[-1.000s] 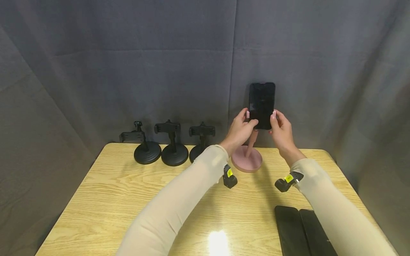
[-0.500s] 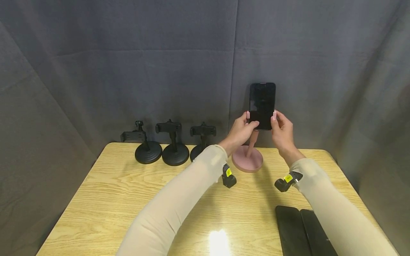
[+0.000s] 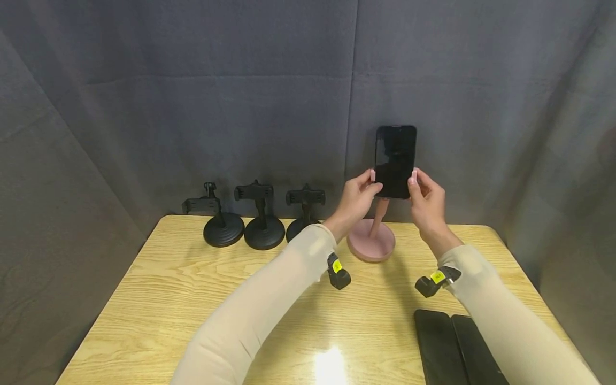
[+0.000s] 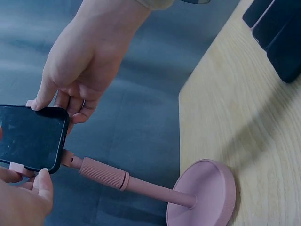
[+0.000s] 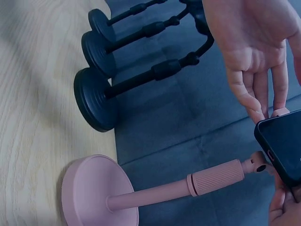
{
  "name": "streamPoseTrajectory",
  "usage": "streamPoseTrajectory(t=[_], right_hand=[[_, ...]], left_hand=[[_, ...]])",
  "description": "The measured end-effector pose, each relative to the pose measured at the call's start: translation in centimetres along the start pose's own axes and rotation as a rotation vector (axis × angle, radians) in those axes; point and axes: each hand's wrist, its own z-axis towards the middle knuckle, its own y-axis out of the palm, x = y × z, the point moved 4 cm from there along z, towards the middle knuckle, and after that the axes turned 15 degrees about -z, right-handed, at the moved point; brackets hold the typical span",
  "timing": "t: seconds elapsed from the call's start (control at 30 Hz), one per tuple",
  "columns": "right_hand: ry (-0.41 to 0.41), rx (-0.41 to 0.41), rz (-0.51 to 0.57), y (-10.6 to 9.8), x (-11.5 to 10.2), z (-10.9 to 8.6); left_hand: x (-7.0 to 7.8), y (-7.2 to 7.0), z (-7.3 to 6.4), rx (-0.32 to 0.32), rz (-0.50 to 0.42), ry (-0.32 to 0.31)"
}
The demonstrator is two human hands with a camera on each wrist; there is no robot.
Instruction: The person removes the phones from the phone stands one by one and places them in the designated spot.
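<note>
A black smartphone (image 3: 395, 160) stands upright in the clamp of a pink phone stand (image 3: 370, 243), between the clamp's two side grips. My left hand (image 3: 353, 203) holds the clamp's left side, its thumb at the phone's lower left edge. On the other side my right hand (image 3: 428, 206) pinches the right grip, thumb in front and fingers behind. The left wrist view shows the phone's lower corner (image 4: 56, 162) beside the left thumb and the pink stem (image 4: 146, 186) below the clamp. The clamp's back is hidden behind the phone.
Three black phone stands (image 3: 263, 232) line the table's back edge to the left, the nearest partly behind my left forearm. Two dark flat slabs, likely phones (image 3: 440, 342), lie at the front right, partly under my right forearm. A grey curtain (image 3: 240, 107) hangs behind the wooden table (image 3: 192, 299).
Both hands have shifted slightly lower, and the phone with its clamp sits a little lower in the head view. My left thumb has slid from the screen toward the phone's left edge.
</note>
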Motion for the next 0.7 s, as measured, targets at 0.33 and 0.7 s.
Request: streamPoseTrajectory(t=[0.33, 0.7], right_hand=[[-0.006, -0.001, 0.047, -0.5, -1.5, -1.2], [0.05, -0.026, 0.277, -0.2, -3.3, -3.5]], left_hand=[[0.9, -1.3, -1.0, 0.046, -0.065, 0.038], [1.8, -2.0, -2.4, 0.187, -0.266, 0.002]])
